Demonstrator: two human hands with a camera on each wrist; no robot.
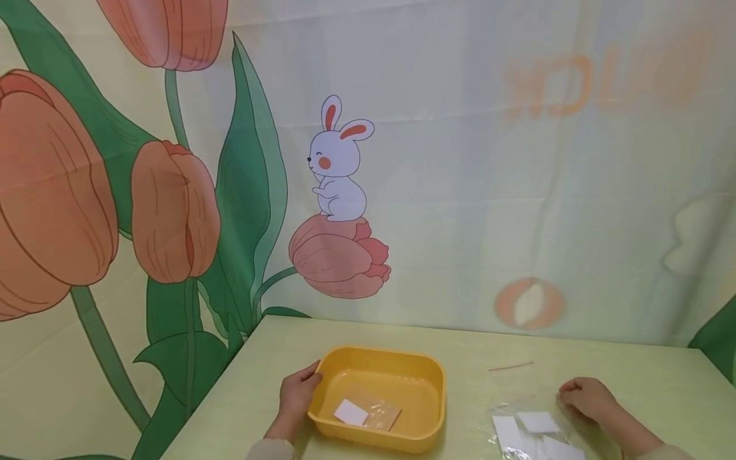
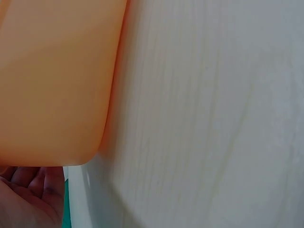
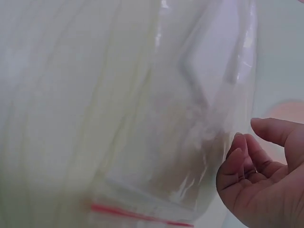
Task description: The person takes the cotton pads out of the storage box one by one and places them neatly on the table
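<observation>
On the table's near left part stands a yellow plastic tray (image 1: 411, 393). My left hand (image 1: 297, 396) grips its left rim, with the thumb at the edge. In the left wrist view the tray's outer wall (image 2: 52, 95) hides part of the fingers. Inside the tray lie a small clear zip bag (image 1: 384, 415) and a white rectangular piece (image 1: 351, 413). My right hand (image 1: 589, 399) holds nothing, its fingers loosely bent and the thumb apart. It hovers beside clear zip bags (image 3: 161, 128) with white pieces (image 1: 507, 434); a red strip (image 3: 137, 216) runs along one bag's end.
A pale wood-grain table (image 1: 471, 358) reaches back to a hanging cloth (image 1: 437, 191) printed with tulips and a white rabbit. Several white flat pieces (image 1: 538, 421) lie in the bags at the right, near the table's front.
</observation>
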